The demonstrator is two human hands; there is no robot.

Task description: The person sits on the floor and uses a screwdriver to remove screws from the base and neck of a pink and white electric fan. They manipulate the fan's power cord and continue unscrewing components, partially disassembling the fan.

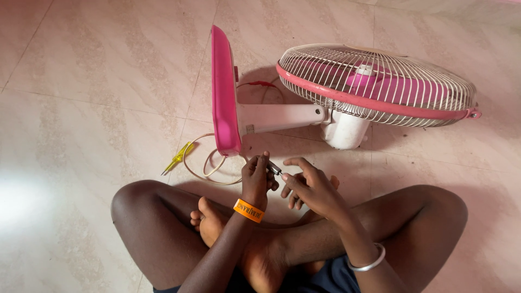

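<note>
**A:** So, what are the 2 hands actually doing here?

**B:** Both meet over the crossed legs. The left hand (255,179) is curled up tight with its fingertips pinched on a small silvery metal piece (274,168), which sticks out just right of those fingers. The right hand (312,187) has its fingers bent in, index tip touching the same piece from the other side. Could be a tool tip or a connector, it's too small to tell honestly.

**A:** And the fan?

**B:** The pink-and-white table fan (374,87) lies tipped on the tiled floor (97,65), just beyond the fingertips. Its pink base (223,92) stands on edge right above the left fingers, the white neck (282,116) runs off to the right, and the grille head sits farther out past the right fingers.

**A:** Anything else nearby?

**B:** A cream cord (209,163) loops on the floor just left of the left fingers, near the base. A yellow screwdriver (178,158) lies beside that loop, farther left. 1 orange wristband (248,210) on the left wrist, 1 silver bangle (369,263) on the right.
</note>
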